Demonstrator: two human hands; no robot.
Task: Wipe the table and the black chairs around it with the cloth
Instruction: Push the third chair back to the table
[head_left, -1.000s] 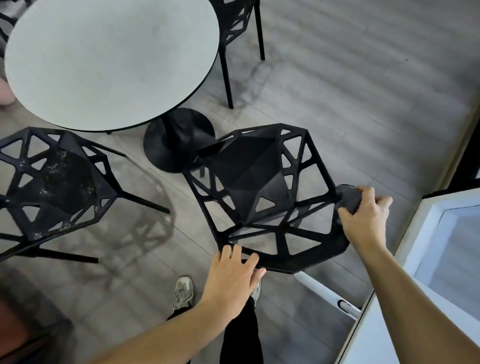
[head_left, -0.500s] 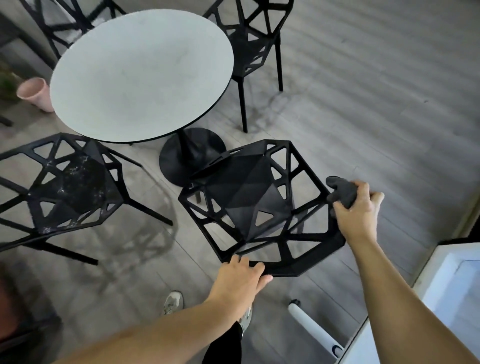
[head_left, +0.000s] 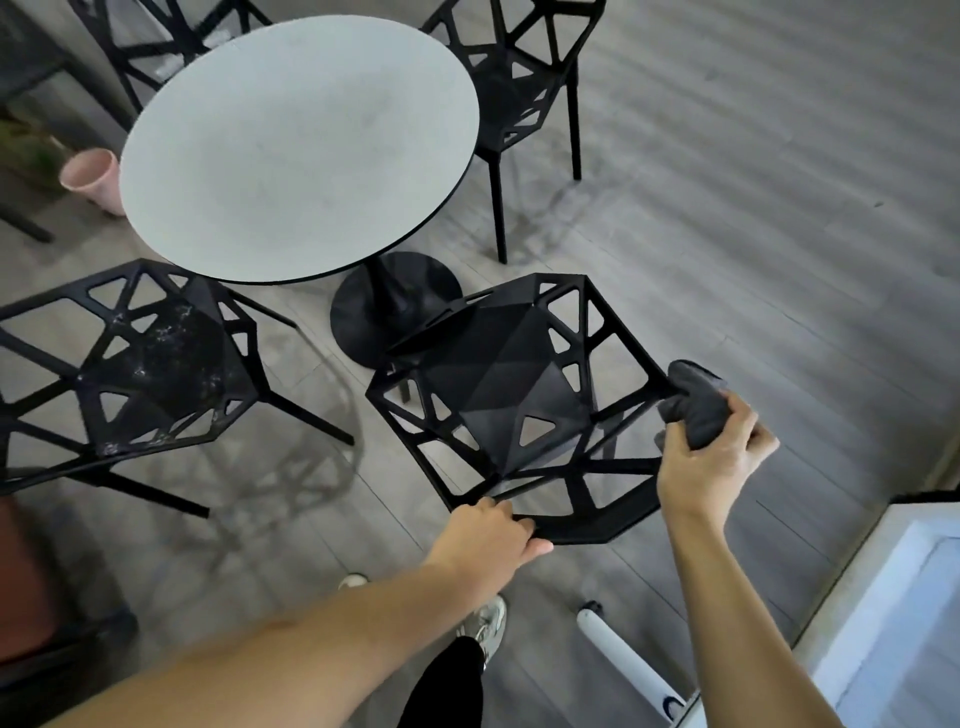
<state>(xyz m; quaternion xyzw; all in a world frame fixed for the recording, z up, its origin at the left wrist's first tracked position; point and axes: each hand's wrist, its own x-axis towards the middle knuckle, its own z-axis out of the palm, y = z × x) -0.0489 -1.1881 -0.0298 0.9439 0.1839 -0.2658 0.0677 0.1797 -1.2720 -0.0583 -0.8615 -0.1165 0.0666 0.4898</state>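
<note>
A round grey table (head_left: 296, 145) on a black pedestal stands at the upper left. Black lattice chairs surround it. The nearest chair (head_left: 514, 400) is right in front of me. My left hand (head_left: 491, 530) grips the near edge of its backrest. My right hand (head_left: 711, 457) holds a bunched dark grey cloth (head_left: 696, 402) against the chair's right edge. A second chair (head_left: 130, 364), with white marks on its seat, stands at the left. A third chair (head_left: 524, 78) is beyond the table on the right, and part of another chair (head_left: 156, 47) shows at the top left.
A pink pot (head_left: 93, 179) sits on the floor left of the table. A white tube (head_left: 623, 660) and a white frame (head_left: 883, 613) are at the lower right. My shoe (head_left: 485, 623) is under the near chair's back. Grey plank floor stretches to the right.
The view has tilted up, showing more of the far chairs. My right hand has slid the cloth forward along the chair's right edge. My left hand stays on the backrest.
</note>
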